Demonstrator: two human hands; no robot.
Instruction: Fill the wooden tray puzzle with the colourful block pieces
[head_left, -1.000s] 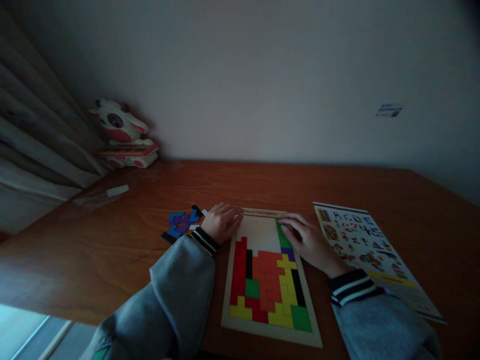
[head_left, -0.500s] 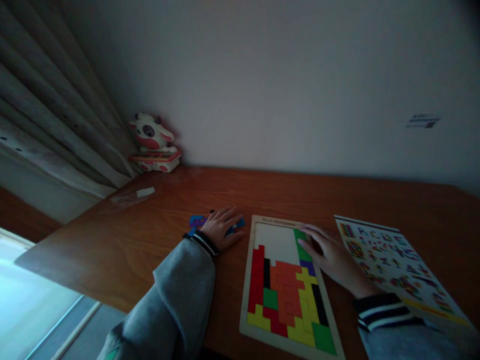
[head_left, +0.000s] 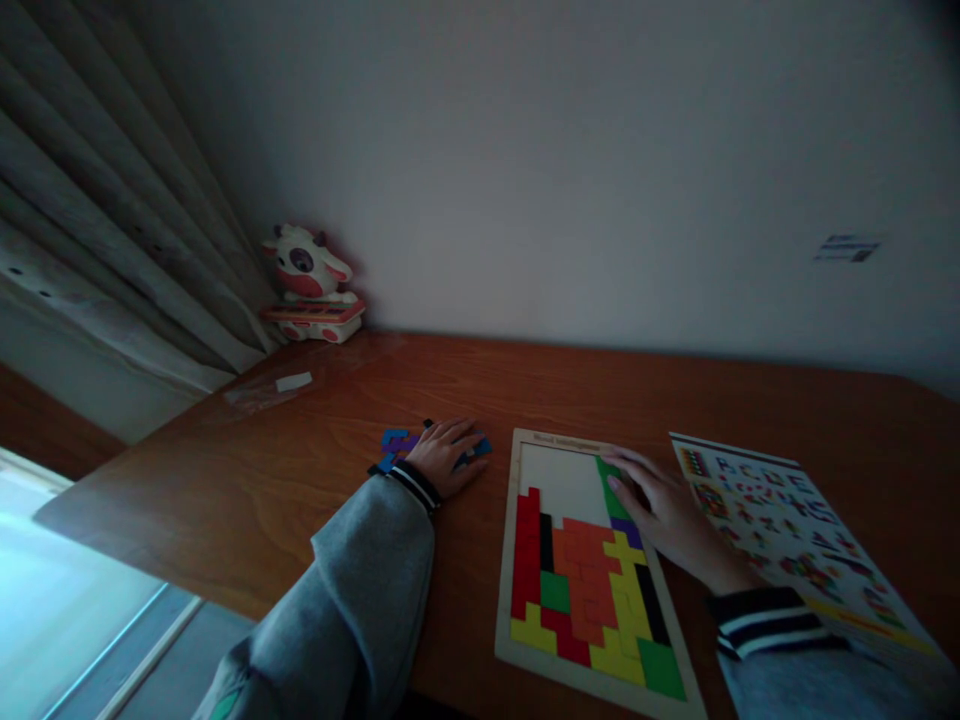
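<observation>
A wooden puzzle board (head_left: pixel 504 600) lies on the desk, partly filled with red, black, orange, yellow, green and purple block pieces. Its upper left part shows bare white base. My right hand (head_left: pixel 660 510) curves over the upper right rim, thumb and fingers on the board, partly covering a green piece (head_left: pixel 611 492). Just below that piece sits a purple one (head_left: pixel 627 532). Left of the board, my left hand (head_left: pixel 444 458) rests palm down with fingers spread over loose blue and purple pieces (head_left: pixel 395 442). Some of these pieces are hidden under the hand.
A printed pattern sheet (head_left: pixel 787 520) lies right of the board. At the back left stands a cow toy with a keyboard (head_left: pixel 315 290), near a curtain (head_left: pixel 112 200). Clear plastic wrapping (head_left: pixel 259 393) lies in front of it. The wall (head_left: pixel 562 180) borders the desk's back.
The puzzle board has slid slightly to the right and turned a little, its near end shifting most. My right hand has moved slightly with it; my left hand has hardly moved.
</observation>
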